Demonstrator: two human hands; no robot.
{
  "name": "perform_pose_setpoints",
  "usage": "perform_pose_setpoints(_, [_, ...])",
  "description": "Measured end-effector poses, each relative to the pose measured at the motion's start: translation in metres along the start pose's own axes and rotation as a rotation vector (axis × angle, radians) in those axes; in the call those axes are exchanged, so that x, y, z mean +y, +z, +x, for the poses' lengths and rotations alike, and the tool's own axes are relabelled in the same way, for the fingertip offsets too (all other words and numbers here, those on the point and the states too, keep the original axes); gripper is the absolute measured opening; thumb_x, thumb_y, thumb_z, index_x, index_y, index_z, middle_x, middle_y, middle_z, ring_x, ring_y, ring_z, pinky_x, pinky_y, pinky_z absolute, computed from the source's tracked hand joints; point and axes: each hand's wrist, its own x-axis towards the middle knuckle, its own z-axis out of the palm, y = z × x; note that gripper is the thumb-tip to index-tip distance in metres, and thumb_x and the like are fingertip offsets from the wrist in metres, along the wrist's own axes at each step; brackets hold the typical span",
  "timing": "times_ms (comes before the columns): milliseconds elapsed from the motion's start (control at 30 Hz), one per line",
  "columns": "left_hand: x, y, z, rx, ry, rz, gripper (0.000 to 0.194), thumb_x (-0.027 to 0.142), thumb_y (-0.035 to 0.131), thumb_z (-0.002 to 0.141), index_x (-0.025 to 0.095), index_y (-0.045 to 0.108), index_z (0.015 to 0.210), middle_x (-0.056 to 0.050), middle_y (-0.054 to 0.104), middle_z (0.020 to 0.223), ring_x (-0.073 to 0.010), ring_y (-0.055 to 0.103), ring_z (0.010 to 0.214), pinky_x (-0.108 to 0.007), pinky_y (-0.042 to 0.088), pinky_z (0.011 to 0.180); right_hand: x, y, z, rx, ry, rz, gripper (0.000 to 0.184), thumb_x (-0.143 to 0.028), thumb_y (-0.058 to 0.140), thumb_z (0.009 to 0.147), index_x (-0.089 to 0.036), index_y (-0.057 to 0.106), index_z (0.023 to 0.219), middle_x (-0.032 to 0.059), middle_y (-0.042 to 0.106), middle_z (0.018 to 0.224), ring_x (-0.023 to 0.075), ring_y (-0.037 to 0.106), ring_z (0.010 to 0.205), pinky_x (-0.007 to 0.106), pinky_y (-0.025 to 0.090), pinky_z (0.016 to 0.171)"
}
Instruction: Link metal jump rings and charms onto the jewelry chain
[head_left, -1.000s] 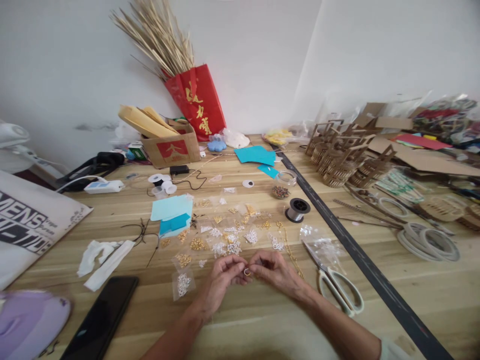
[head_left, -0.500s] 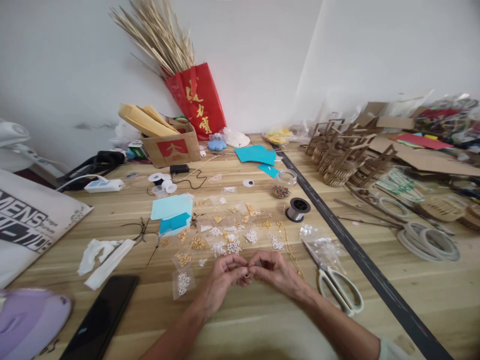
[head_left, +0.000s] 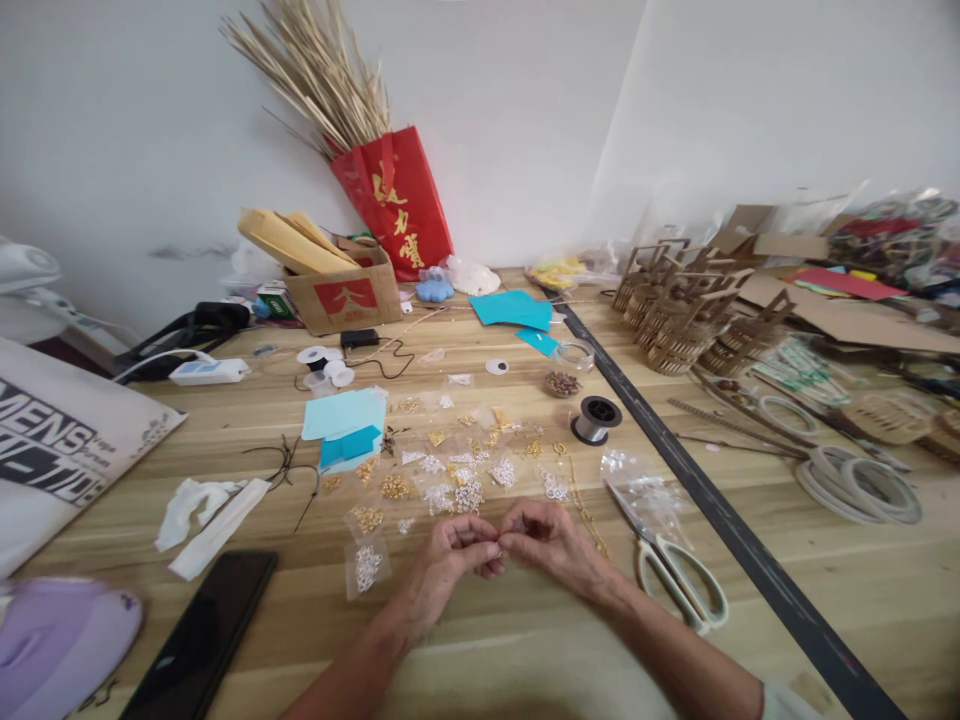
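Observation:
My left hand and my right hand meet fingertip to fingertip just above the wooden table. Both are closed in a pinch on a small gold ring-like piece held between them. Just beyond my fingers lie several small clear bags of gold and silver findings. A thin gold chain runs along the table beside my right hand.
Scissors lie right of my right hand, a wire spool beyond them. A black phone sits at the lower left, blue paper further back. Wooden baskets stand at the right, past a black strip.
My hands have barely moved; the fingertips have drawn slightly closer together around the gold piece, which now shows less.

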Motion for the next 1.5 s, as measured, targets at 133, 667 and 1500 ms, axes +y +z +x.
perform_pose_setpoints(133, [0.004,0.002,-0.001,0.004,0.009,0.054,0.023,0.031,0.08,0.063,0.014,0.068,0.073,-0.003,0.067,0.064,-0.0153,0.061,0.062,-0.027,0.048,0.063,-0.002,0.0,-0.001,-0.002,0.014,-0.017,0.027,-0.041,0.065,0.084,-0.016,0.065,0.076,0.0006,0.064,0.064,0.0131,0.055,0.059,0.023,0.038,0.054])
perform_pose_setpoints(667, [0.008,0.007,-0.003,0.008,0.084,0.254,0.024,0.035,0.07,0.073,0.015,0.063,0.062,0.0,0.058,0.057,-0.013,0.052,0.056,-0.025,0.042,0.058,-0.003,0.002,0.002,-0.003,0.048,0.152,0.042,-0.056,0.062,0.083,-0.016,0.059,0.074,-0.0013,0.057,0.06,0.0099,0.05,0.05,0.022,0.041,0.048])
perform_pose_setpoints(1500, [0.004,0.003,-0.001,0.041,0.104,0.175,0.021,0.033,0.067,0.073,0.015,0.063,0.065,0.0,0.058,0.059,-0.0132,0.053,0.06,-0.025,0.042,0.061,-0.003,0.009,0.001,0.023,0.095,0.238,0.027,-0.04,0.07,0.079,-0.014,0.067,0.084,0.0007,0.063,0.064,0.0118,0.054,0.056,0.023,0.043,0.052])
